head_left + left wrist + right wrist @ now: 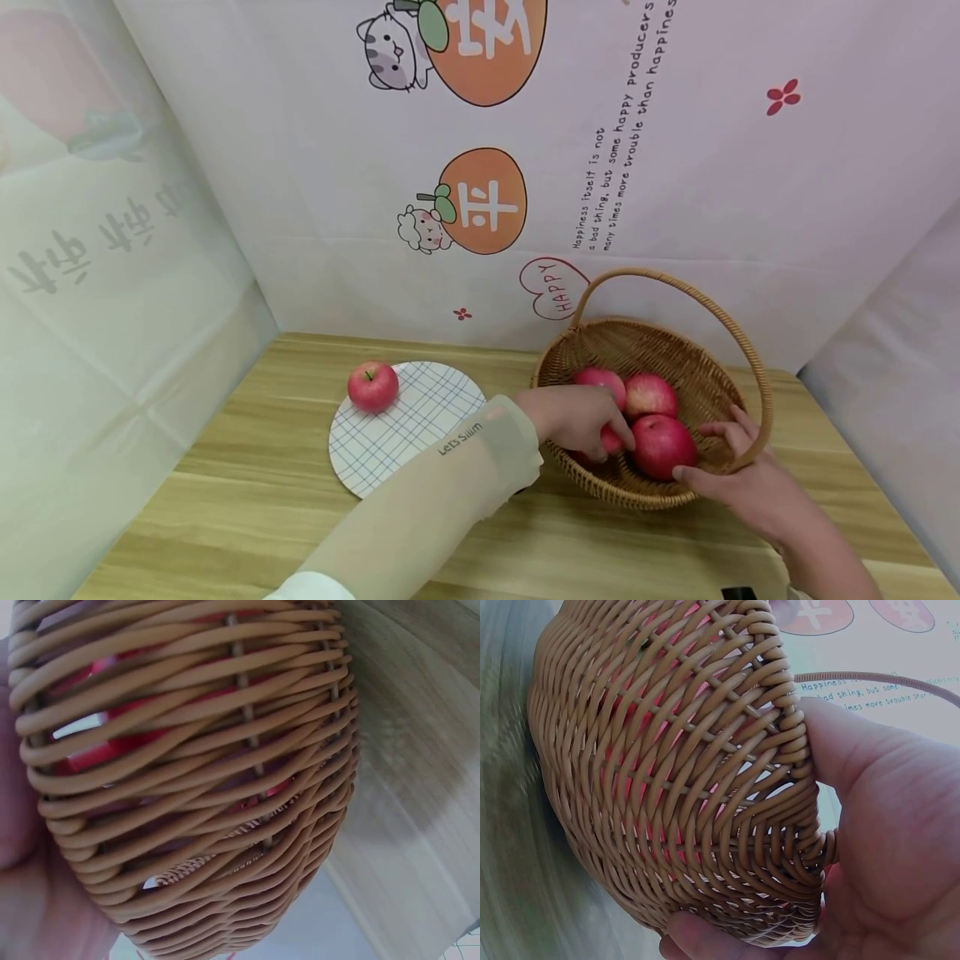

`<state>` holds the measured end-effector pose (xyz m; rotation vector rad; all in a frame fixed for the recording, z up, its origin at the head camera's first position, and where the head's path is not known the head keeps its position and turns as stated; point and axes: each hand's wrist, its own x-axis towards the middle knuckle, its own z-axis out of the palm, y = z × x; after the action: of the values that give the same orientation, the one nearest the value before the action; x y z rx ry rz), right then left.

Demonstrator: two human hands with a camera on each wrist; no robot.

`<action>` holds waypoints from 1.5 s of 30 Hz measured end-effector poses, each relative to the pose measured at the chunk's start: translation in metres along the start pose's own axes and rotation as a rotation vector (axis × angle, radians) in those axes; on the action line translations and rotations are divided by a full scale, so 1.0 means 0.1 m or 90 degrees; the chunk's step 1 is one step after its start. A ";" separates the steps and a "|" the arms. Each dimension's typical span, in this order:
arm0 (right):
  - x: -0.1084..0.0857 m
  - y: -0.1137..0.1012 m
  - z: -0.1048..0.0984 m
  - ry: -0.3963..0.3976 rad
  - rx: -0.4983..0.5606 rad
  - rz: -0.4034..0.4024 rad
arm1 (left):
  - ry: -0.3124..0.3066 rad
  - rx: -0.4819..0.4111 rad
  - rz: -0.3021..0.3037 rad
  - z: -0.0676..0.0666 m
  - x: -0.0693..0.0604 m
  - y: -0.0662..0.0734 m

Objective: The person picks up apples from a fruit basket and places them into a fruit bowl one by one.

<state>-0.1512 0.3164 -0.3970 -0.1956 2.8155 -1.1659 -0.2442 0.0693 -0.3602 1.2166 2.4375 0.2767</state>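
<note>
A brown wicker basket [645, 500] with a tall arched handle stands tilted on the table, holding several red apples [663, 447]. My left hand [581, 421] reaches over its left rim and grips an apple [612, 440] low inside; fingers and thumb cover much of that fruit. My right hand [750, 475] holds the basket's right side near the handle base. In the right wrist view, its thumb and fingers [712, 937] clasp the woven rim. Through the weave [187, 757] in the left wrist view, red patches show, with part of my left hand [37, 885] at the edge.
Left of the basket lies a round white plate [420, 417] with a blue grid, partly covered by my left sleeve [450, 492]. Another red apple [372, 387] sits at its upper left. Printed cloth [360, 200] hangs behind the wooden table [217, 500].
</note>
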 end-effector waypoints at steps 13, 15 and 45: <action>0.00 -0.02 0.00 -0.007 -0.003 -0.003 | 0.031 -0.002 0.063 -0.05 -0.08 -0.04; 0.00 -0.03 0.00 -0.007 -0.007 -0.005 | 0.034 0.001 0.060 -0.06 -0.09 -0.03; 0.01 -0.01 -0.01 -0.008 -0.001 -0.005 | 0.284 -0.488 0.124 -0.07 -0.64 -0.17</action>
<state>-0.1521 0.3162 -0.3952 -0.2128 2.8076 -1.1593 -0.2242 0.0077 -0.3432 1.0885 2.1608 1.5107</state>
